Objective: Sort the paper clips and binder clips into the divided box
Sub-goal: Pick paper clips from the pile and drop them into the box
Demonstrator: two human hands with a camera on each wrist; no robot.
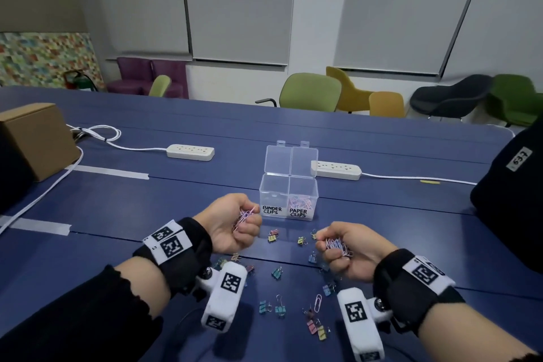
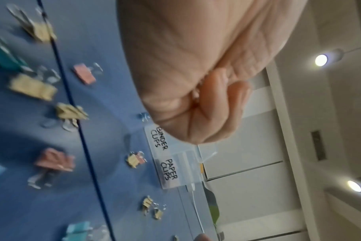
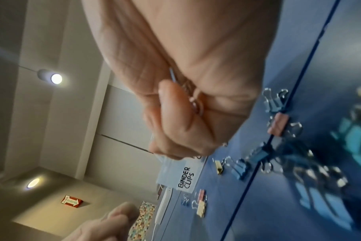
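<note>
Both fists were raised just below the clear divided box [image 1: 288, 195] at frame centre, a pose that suggests two loads bound for its right-hand "PAPER CLIPS" compartment, where pink clips already lay. The left hand [image 1: 235, 223] curled its fingers round a bunch of paper clips [image 1: 244, 216], wire ends poking out between thumb and forefinger, while the right hand [image 1: 349, 250] clenched a second bunch [image 1: 338, 245]. Binder clips [image 1: 276, 273] lay scattered on the blue table [image 1: 147, 214] in the lower centre, their compartment apparently empty.
</note>
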